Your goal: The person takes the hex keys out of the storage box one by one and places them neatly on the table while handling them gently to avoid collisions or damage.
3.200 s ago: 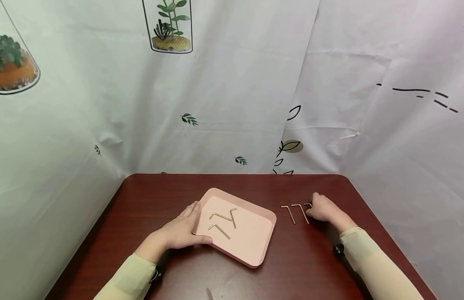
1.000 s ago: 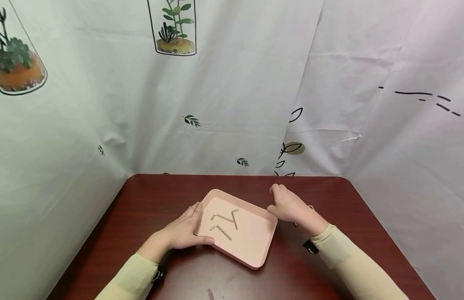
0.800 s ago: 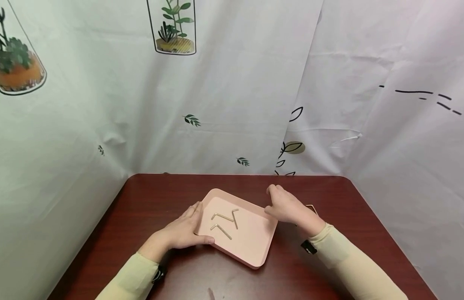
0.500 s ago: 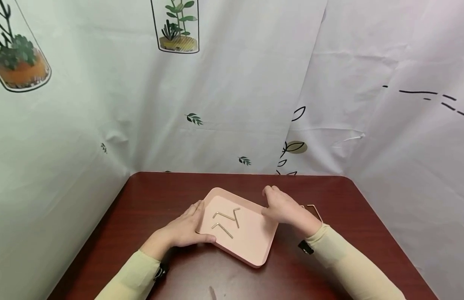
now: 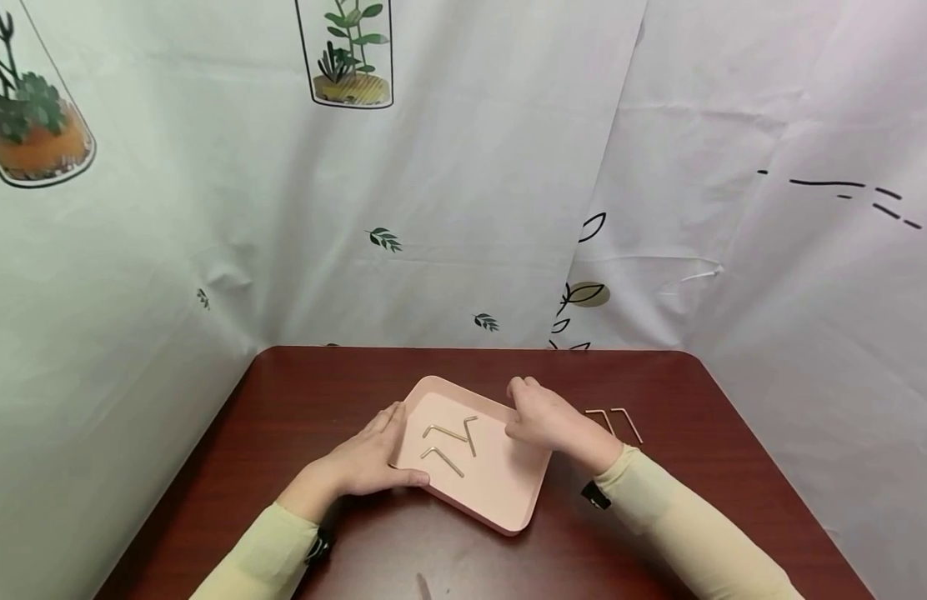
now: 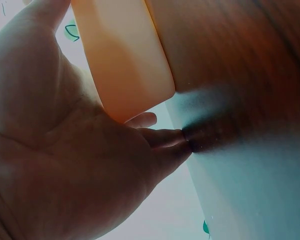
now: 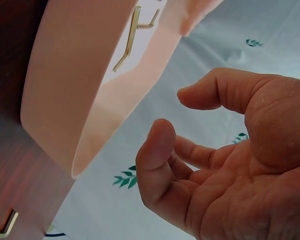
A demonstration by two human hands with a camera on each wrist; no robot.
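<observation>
Right hand [image 5: 548,417] over the right part of the tray's [image 5: 493,490] far side, palm-down; right-wrist view shows thumb and fingers loosely bent, a gap between thumb tip and index fingertip, nothing in the grasp. Left hand [image 5: 364,461] at the tray's near-left corner, thumb and fingers spread wide apart and straight, fingers along the left wall, thumb at the near one. Tray pink, shallow, set askew on the red-brown table [image 5: 343,375]. Inside, toward its left half, three L-shaped metal keys: the nearest [image 5: 448,462] lies alone, the middle one [image 5: 448,433] has its long end at the shank of the upright one [image 5: 469,438]. Right hand and wrist mask the tray's far-right corner. Two more keys ( [image 5: 608,423] and [image 5: 633,425]) lie side by side on the table, beyond the right forearm. Pale sleeves [image 5: 696,525], black band [image 5: 595,495] at each wrist. White leaf-printed cloth [image 5: 448,183] hangs behind the table.
</observation>
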